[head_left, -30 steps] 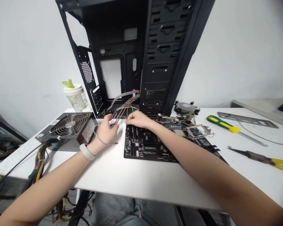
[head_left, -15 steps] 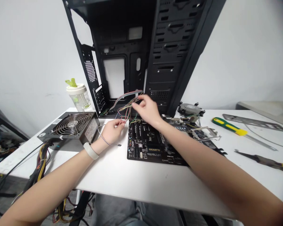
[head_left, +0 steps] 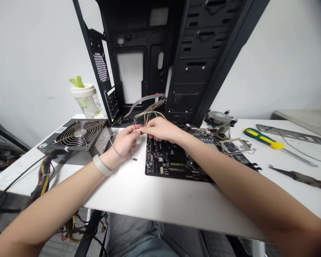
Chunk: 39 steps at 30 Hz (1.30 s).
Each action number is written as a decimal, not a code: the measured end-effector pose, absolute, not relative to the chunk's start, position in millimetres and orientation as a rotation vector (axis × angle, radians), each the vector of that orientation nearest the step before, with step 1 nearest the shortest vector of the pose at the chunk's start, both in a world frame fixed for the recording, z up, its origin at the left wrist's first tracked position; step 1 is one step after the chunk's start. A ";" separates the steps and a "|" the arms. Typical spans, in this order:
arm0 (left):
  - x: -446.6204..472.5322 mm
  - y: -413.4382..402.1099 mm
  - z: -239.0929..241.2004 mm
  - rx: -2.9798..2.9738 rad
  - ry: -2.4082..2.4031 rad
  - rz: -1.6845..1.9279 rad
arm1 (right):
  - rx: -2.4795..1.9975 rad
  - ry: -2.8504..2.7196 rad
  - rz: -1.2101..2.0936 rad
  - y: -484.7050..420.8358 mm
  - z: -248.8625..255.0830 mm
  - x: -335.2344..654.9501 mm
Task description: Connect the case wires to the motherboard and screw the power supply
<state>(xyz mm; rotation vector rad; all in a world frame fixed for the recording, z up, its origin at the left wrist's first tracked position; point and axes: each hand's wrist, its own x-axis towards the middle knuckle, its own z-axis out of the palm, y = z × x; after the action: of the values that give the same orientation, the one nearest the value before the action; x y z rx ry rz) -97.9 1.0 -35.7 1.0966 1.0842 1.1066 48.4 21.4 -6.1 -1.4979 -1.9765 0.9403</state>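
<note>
Thin coloured wires (head_left: 149,107) run out of the black computer case (head_left: 160,80) down to my hands. My left hand (head_left: 124,142) is closed on several of them, and a grey wire with a small black connector (head_left: 134,159) loops over its wrist side. My right hand (head_left: 163,129) pinches a pale wire against the left fingertips, above the upper left corner of the black motherboard (head_left: 176,165). The ends between the fingers are too small to make out. Flat on the white table (head_left: 117,194), the motherboard lies partly beneath my right forearm.
A power supply (head_left: 75,139) sits at left, its cable bundle hanging over the edge. Behind it stands a lidded cup (head_left: 87,100). To the right lie a cooler fan (head_left: 219,117), a screwdriver (head_left: 264,139), a metal I/O plate (head_left: 291,135) and pliers (head_left: 302,178).
My right hand has come down and left from the wires near the case to meet my left hand's fingertips. The view has shifted slightly.
</note>
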 end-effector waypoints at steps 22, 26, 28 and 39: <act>-95.5 3.5 -55.7 1.333 1.284 1.018 | -1.511 -1.836 1.067 32.3 -10.7 59.7; -96.0 2.9 -57.6 1.322 1.275 0.945 | -1.476 -1.922 1.005 37.6 -16.8 61.2; -96.6 0.8 -55.9 1.312 1.258 0.914 | -1.463 -2.028 0.917 39.8 -18.5 63.0; -95.8 -6.7 -48.8 1.194 1.191 0.830 | -1.517 -2.180 0.705 40.1 -25.7 61.2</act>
<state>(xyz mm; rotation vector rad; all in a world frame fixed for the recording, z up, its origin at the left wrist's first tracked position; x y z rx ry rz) -95.8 -6.7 -48.8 1.1945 1.1906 0.8297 61.2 40.1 -25.7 -1.5172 -2.1798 0.7046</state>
